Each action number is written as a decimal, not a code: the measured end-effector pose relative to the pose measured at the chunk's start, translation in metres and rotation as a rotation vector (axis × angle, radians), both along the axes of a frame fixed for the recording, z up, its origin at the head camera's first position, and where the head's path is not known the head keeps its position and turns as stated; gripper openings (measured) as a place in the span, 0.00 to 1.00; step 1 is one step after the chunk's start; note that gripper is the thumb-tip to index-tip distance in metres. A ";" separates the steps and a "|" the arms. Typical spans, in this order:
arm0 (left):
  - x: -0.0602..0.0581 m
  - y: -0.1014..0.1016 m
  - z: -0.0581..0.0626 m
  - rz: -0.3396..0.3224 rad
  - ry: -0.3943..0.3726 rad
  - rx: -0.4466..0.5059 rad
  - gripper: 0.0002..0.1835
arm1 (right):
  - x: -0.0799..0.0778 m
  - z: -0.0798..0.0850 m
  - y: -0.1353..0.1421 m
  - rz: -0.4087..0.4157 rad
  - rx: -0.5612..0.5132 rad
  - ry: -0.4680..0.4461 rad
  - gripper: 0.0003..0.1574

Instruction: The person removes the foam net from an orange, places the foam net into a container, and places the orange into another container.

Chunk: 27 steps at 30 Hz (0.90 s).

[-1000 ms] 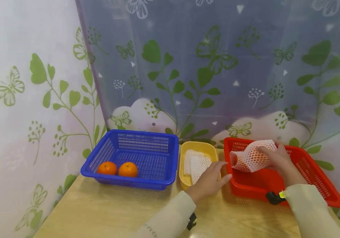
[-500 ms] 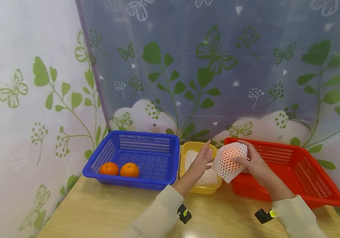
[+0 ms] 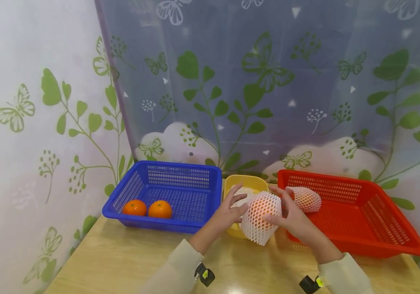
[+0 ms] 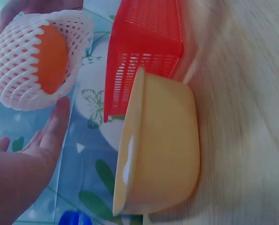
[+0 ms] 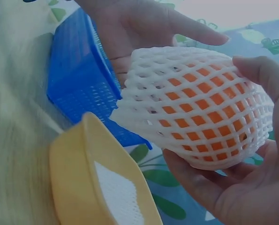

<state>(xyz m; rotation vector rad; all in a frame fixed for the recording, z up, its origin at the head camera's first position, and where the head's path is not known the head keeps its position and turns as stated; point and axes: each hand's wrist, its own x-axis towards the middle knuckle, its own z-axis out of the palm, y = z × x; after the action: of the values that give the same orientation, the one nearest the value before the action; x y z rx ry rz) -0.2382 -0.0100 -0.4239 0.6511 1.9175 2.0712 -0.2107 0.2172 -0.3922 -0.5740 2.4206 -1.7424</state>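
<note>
My right hand (image 3: 294, 220) grips an orange (image 5: 216, 115) wrapped in a white foam net (image 3: 259, 228), over the front of the yellow bin (image 3: 237, 232). In the left wrist view the net's open end shows the bare orange skin. My left hand (image 3: 228, 210) is spread at the net's left side, fingers loosely bent; whether it touches the net I cannot tell. More white foam nets (image 5: 120, 194) lie in the bin, partly hidden by my hands. A second net-wrapped orange (image 3: 308, 199) lies at the left end of the red basket (image 3: 356, 237).
At the left stands a blue basket (image 3: 195, 225) with two bare oranges, (image 3: 134, 208) one of them beside the other at its front. All containers stand on a light wooden table (image 3: 129, 261). A patterned curtain (image 3: 224, 81) hangs close behind.
My right hand has lifted the wrapped orange out of the red basket and carried it left over the bin. My left hand has moved left and up, its fingers now facing the net.
</note>
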 end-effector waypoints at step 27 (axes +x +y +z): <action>0.043 -0.040 -0.038 -0.104 0.136 -0.280 0.41 | 0.036 -0.064 -0.038 0.044 0.094 0.040 0.53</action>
<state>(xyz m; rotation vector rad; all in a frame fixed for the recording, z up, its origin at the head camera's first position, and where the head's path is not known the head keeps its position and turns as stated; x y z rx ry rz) -0.1951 -0.0501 -0.4619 0.8226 2.1443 1.6920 -0.1745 0.1790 -0.4564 -0.6512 2.4812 -1.6053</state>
